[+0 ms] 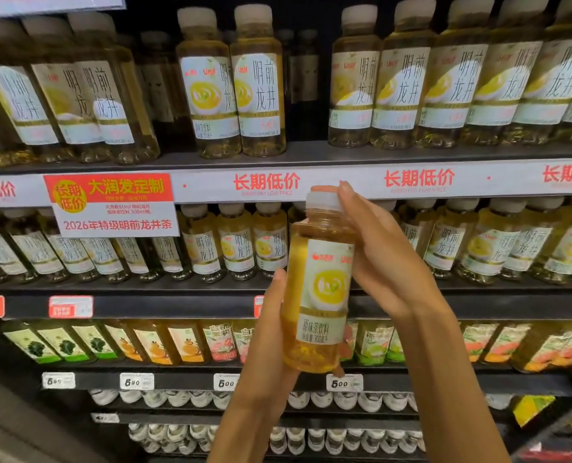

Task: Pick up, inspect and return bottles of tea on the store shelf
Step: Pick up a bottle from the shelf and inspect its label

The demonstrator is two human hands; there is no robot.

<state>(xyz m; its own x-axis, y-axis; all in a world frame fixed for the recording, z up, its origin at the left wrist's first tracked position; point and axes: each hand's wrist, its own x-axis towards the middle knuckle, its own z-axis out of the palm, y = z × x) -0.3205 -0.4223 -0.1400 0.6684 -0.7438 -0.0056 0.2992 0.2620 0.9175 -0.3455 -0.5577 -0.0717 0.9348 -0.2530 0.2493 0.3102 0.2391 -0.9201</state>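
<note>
I hold one bottle of yellow tea (321, 289) upright in front of the shelves, its white label with a yellow cup picture facing me. My left hand (267, 335) grips its lower body from the left, thumb up along the side. My right hand (381, 259) holds the upper part from the right, fingers reaching up to the white cap. Rows of the same tea bottles (231, 81) fill the top shelf, with a dark gap (306, 78) between two groups. More of them (237, 245) stand on the shelf below.
White price rails with red lettering (418, 180) front the shelves, and a red and white promo card (114, 203) hangs at left. Lower shelves carry fruit-labelled tea bottles (151, 344) and white-capped bottles (311, 401). Yellow packets (531, 409) lie at lower right.
</note>
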